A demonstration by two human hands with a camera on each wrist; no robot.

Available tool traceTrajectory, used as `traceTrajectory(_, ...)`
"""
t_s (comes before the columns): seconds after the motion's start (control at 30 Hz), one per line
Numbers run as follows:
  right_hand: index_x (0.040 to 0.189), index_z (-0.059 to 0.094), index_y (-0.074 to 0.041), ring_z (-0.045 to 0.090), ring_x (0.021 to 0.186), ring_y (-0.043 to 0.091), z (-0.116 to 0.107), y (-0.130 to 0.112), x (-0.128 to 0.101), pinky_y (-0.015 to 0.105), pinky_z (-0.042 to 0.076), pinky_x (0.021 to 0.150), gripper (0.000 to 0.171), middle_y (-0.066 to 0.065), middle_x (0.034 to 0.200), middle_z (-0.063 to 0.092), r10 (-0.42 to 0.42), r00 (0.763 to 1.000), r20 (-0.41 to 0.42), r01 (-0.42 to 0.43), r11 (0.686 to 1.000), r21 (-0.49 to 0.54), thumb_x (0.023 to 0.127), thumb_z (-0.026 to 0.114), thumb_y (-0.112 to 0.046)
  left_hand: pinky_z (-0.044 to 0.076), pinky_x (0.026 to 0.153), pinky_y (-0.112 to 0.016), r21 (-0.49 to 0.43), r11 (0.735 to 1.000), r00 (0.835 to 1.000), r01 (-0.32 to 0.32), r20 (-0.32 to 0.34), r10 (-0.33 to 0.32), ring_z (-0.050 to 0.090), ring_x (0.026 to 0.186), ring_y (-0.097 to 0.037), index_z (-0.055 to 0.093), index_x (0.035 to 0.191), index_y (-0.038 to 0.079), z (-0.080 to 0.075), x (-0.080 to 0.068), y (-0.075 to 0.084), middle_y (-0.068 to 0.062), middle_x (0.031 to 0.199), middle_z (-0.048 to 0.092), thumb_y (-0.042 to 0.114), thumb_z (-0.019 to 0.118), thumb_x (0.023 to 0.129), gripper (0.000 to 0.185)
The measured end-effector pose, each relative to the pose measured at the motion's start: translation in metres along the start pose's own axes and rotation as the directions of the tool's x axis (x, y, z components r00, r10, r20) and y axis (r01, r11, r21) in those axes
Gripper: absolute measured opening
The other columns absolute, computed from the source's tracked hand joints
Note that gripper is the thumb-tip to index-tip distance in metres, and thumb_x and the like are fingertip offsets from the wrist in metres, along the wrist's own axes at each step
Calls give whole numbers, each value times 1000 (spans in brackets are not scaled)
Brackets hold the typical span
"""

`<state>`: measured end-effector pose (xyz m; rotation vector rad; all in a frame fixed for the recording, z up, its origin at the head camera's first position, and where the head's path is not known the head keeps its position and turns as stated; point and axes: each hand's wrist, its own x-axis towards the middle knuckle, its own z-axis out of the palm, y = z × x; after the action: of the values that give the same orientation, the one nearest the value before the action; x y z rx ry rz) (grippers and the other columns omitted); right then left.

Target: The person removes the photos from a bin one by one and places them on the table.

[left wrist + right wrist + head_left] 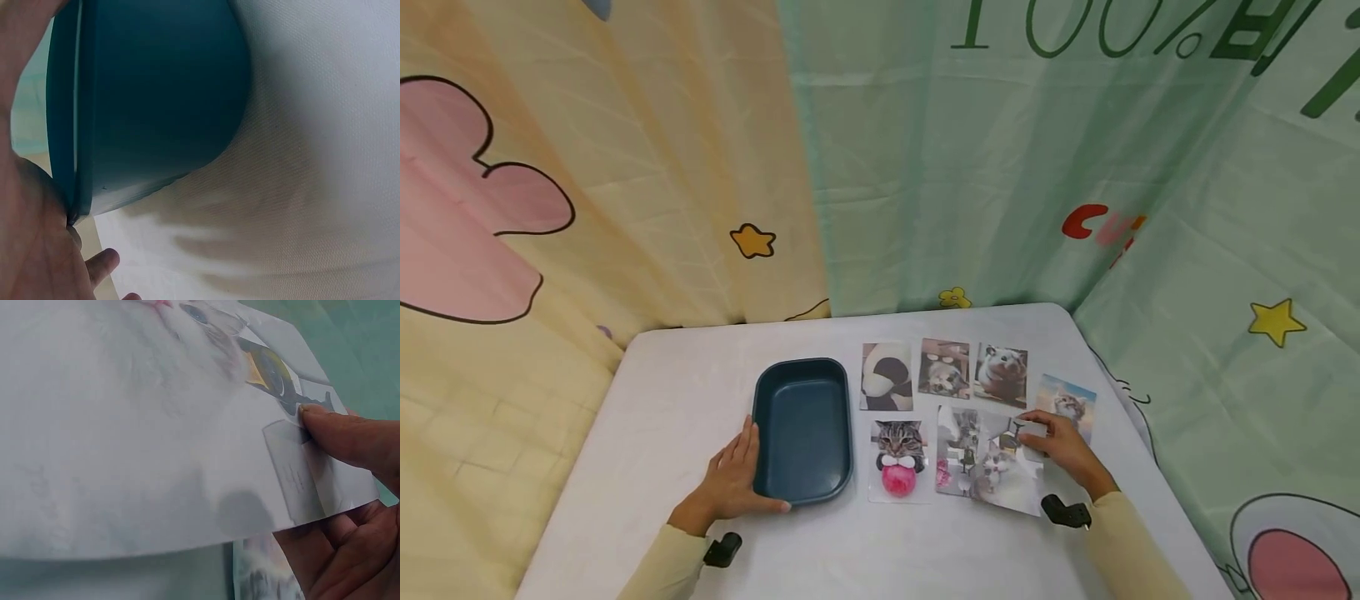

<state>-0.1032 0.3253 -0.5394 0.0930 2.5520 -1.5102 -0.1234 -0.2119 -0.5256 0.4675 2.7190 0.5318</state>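
A dark teal tray (802,429) (156,94) lies empty on the white table (662,392). My left hand (739,475) (31,250) rests flat against its left side, fingers straight and thumb along the front rim. To the right lies a large cat photo (988,458) (125,425). My right hand (1056,442) (350,462) pinches its right edge, thumb on top and fingers underneath, and that edge is lifted off the table. A smaller cat photo (1066,402) (262,575) lies partly under this hand.
Three small animal photos (943,368) lie in a row behind the large one. A photo of a cat with a pink ball (898,458) lies between the tray and the large photo. Printed curtains (925,167) hang close around the table's back and sides.
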Motion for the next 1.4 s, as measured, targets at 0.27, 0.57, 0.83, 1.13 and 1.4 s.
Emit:
traceTrajectory(0.27,129,55,6,44,121,43,-13,31,-28,40,48,83,46,29,136,47,88,996,-23,-89,994,-58,93,66,-21,12,107,-68,-8,1000,1000,4,0,-4,10,141,-47,2,148,-13,2,0,-4,-27,157,-6,67,79,58,143)
traceTrajectory(0.57,119,62,8,50,118,47,-1,50,-35,56,45,91,36,29,126,57,32,996,-81,-48,978,-204,90,68,-12,13,107,-68,-12,1000,1000,9,4,-9,10,141,-47,1,148,-12,-1,-3,-3,-27,158,-8,65,80,59,142)
traceTrajectory(0.83,114,64,7,58,101,43,11,41,-40,54,47,84,31,28,114,63,-51,973,-225,-26,945,-327,86,69,-5,14,106,-68,-21,1000,1000,17,5,-17,10,141,-48,1,148,-13,-1,-7,-3,-27,157,-8,65,80,59,143)
traceTrajectory(1.13,116,61,10,54,109,45,15,14,-39,58,41,92,31,28,116,56,-61,946,-319,-36,956,-291,90,64,-7,15,105,-69,-19,1000,999,2,-39,-3,13,140,-49,5,148,-13,2,-9,-5,-30,157,-1,63,82,56,142)
traceTrajectory(1.4,118,61,7,47,118,46,22,-14,-23,60,39,95,32,29,125,53,-91,958,-273,22,969,-246,91,65,-9,16,105,-70,-89,996,994,13,-105,-22,14,139,-48,9,148,-12,7,-5,-4,-28,157,4,58,81,64,131)
